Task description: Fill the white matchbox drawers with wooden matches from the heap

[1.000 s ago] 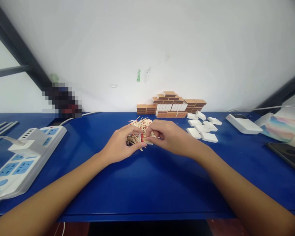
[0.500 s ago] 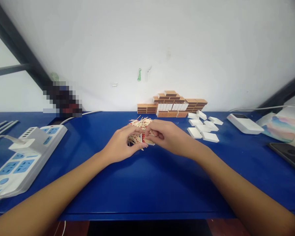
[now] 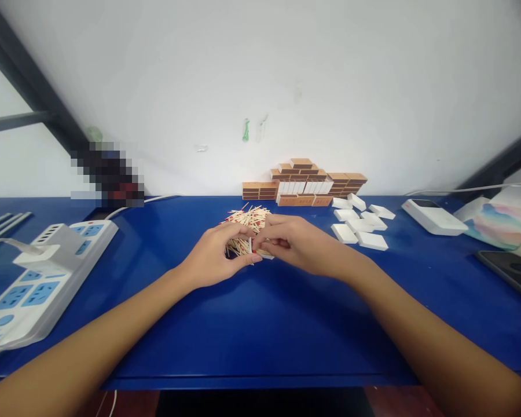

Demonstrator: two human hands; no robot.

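Left hand (image 3: 212,258) and right hand (image 3: 297,243) both pinch a small matchbox tray (image 3: 257,248) closed-fingered, beside the match pile (image 3: 245,223) on the blue bench (image 3: 260,324).

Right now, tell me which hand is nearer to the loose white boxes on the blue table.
Right. The right hand is just to the left of the loose white boxes, apart from them. The left hand is farther left, beyond the right hand, at the pile of matches.

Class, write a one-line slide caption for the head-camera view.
Both hands, left hand and right hand, meet over a small tray at a pile of matches on a blue table.
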